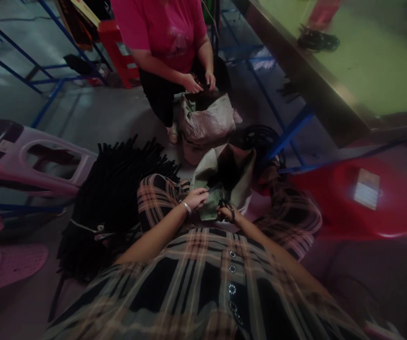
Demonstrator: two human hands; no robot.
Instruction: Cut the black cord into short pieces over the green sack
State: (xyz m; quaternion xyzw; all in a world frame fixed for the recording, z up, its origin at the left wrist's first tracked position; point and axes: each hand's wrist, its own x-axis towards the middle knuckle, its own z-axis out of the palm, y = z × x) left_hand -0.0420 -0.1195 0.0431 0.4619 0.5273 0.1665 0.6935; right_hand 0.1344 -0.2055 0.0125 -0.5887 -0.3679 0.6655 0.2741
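From where I stand, I see a big bundle of black strips (109,198). Right of it sits an open sack (244,182); it looks soft and floppy, so I would grab its top edge. The right hand (229,215) has its fingers curled around black scissors (223,202); they look hard, best held by the loops. The left hand (198,198) has its fingers pinched together on a thin black strip (212,189), over the sack. It looks light and bendy, easy to pinch near its end.
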